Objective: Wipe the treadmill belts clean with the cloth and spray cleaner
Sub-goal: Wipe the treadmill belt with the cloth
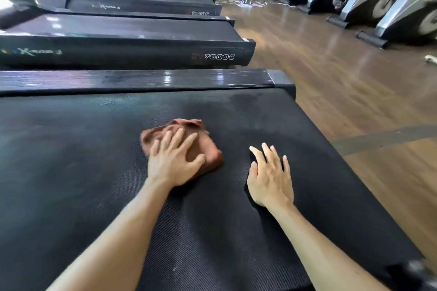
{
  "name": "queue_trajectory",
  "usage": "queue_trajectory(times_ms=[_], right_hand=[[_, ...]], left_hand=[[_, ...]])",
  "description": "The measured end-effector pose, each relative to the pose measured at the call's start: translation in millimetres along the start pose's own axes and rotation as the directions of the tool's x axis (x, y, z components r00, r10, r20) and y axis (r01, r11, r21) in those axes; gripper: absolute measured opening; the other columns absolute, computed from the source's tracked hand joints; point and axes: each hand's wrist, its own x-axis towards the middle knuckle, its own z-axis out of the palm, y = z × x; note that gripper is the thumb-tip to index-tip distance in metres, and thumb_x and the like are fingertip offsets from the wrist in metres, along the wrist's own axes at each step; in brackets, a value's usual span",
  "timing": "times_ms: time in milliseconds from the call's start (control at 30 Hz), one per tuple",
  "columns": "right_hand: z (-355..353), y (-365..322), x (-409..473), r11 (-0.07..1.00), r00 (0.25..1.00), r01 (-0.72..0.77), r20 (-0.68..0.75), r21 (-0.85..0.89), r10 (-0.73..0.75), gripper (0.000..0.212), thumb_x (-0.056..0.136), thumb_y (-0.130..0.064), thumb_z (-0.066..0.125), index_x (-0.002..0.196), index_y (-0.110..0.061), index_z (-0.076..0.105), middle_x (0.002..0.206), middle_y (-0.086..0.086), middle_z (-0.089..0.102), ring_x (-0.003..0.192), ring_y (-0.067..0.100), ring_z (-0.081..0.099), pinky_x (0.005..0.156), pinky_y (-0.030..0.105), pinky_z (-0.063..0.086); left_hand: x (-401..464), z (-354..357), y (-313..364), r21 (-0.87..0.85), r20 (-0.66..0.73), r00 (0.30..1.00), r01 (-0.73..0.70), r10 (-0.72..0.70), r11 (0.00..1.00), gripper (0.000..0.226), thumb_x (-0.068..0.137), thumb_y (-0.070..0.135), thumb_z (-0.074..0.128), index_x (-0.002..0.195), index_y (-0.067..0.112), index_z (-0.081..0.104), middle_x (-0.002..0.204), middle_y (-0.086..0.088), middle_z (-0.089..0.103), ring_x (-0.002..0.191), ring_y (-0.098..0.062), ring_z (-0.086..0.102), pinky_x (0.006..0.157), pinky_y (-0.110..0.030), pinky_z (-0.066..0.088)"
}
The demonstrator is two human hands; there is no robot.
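A black textured treadmill belt [71, 160] fills the lower part of the head view. A crumpled brown cloth [205, 144] lies on it near the middle. My left hand [172, 160] presses flat on the cloth with spread, straight fingers. My right hand [269, 177] rests on the bare belt to the right of the cloth, fingers straight and spread, holding nothing. A darker damp-looking patch [238, 99] shows on the belt beyond the cloth. No spray bottle is in view.
A glossy black side rail [142, 79] borders the belt's far side. More treadmills [118, 49] line up behind it. Wooden floor [331, 73] lies to the right, with exercise bikes [402, 14] along the far right and white cables [246, 2] on the floor.
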Motion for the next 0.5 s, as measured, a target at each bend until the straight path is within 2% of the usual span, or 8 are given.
queue_trajectory(times_ms=[100, 167, 233, 300, 400, 500], right_hand=[[2, 0, 0, 1.0, 1.0, 0.006, 0.0, -0.018, -0.006, 0.053, 0.11, -0.033, 0.025, 0.163, -0.036, 0.021, 0.174, -0.002, 0.009, 0.161, 0.016, 0.001, 0.13, 0.044, -0.001], [2, -1, -1, 1.0, 1.0, -0.003, -0.008, -0.01, 0.003, 0.054, 0.11, -0.034, 0.025, 0.163, -0.035, 0.021, 0.174, -0.001, 0.011, 0.161, 0.018, 0.002, 0.13, 0.045, 0.0], [2, -1, -2, 1.0, 1.0, 0.0, -0.026, -0.012, 0.0, 0.054, 0.109, -0.034, 0.027, 0.163, -0.034, 0.023, 0.174, 0.0, 0.013, 0.161, 0.019, 0.004, 0.13, 0.046, 0.002], [3, -3, -2, 1.0, 1.0, 0.008, -0.023, -0.015, -0.008, 0.054, 0.11, -0.033, 0.027, 0.164, -0.034, 0.023, 0.174, 0.0, 0.013, 0.161, 0.019, 0.004, 0.13, 0.046, 0.002], [1, -3, -1, 1.0, 1.0, 0.006, -0.02, -0.009, -0.006, 0.054, 0.11, -0.033, 0.027, 0.164, -0.035, 0.022, 0.174, -0.001, 0.012, 0.161, 0.018, 0.002, 0.13, 0.045, -0.001], [-1, -2, -2, 1.0, 1.0, 0.002, -0.012, -0.012, -0.002, 0.054, 0.11, -0.034, 0.026, 0.163, -0.036, 0.022, 0.174, -0.002, 0.011, 0.161, 0.018, 0.002, 0.13, 0.044, -0.001]], left_hand=[[-29, -2, -39, -0.003, -0.004, 0.981, 0.192, -0.192, 0.981, 0.089, 0.076, 0.08, 0.01, 0.158, 0.049, 0.02, 0.171, 0.009, 0.007, 0.158, -0.02, 0.001, 0.126, -0.045, 0.003], [-66, 2, -36, 0.011, -0.054, 0.971, 0.233, -0.232, 0.972, 0.083, 0.081, 0.076, 0.016, 0.158, 0.045, 0.027, 0.171, 0.005, 0.015, 0.157, -0.025, 0.008, 0.124, -0.049, 0.005], [-86, 9, -6, -0.008, -0.087, 0.978, 0.191, -0.191, 0.982, 0.079, 0.083, 0.072, 0.024, 0.154, 0.041, 0.039, 0.166, 0.0, 0.031, 0.154, -0.031, 0.021, 0.122, -0.054, 0.012], [-80, 13, 23, -0.032, -0.088, 0.993, 0.077, -0.079, 0.997, 0.077, 0.083, 0.071, 0.026, 0.153, 0.042, 0.041, 0.163, 0.0, 0.036, 0.153, -0.033, 0.025, 0.121, -0.056, 0.015], [-31, 10, 49, -0.031, -0.005, 0.999, -0.052, 0.052, 0.998, 0.087, 0.076, 0.077, 0.009, 0.158, 0.05, 0.02, 0.17, 0.006, 0.016, 0.158, -0.026, 0.006, 0.125, -0.053, 0.005], [8, 7, 38, -0.009, 0.043, 0.998, -0.039, 0.039, 0.999, 0.093, 0.07, 0.082, 0.005, 0.158, 0.052, 0.014, 0.171, 0.01, 0.006, 0.158, -0.022, 0.0, 0.126, -0.05, 0.002]])
